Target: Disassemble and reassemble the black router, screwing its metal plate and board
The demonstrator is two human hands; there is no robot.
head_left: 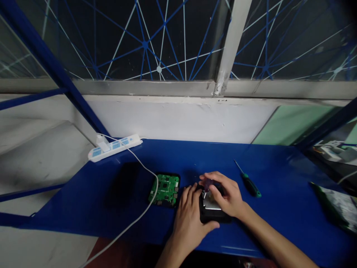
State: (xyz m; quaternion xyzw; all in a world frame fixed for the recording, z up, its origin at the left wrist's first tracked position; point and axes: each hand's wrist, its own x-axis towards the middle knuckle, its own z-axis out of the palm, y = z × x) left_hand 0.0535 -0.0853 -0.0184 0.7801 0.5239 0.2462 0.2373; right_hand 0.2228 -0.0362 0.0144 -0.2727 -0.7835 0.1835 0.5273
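My right hand (227,193) is closed around the purple handle of a small screwdriver (208,184), its short shaft pointing down at a silver metal plate (213,203). That plate sits in a black case (213,216) lying on the blue table. Along the case's left side and near edge my left hand (191,214) spans, fingers stretched out and thumb apart, holding it steady. Left of this hand, a green circuit board (166,189) rests in a black shell. The screwdriver's tip is too small to make out clearly.
To the right lies a green-handled screwdriver (251,185). A white power strip (115,147) stands at the back left, and a white cable (139,219) runs across the circuit board. A shiny bag (338,208) is at the far right of the blue table (281,208).
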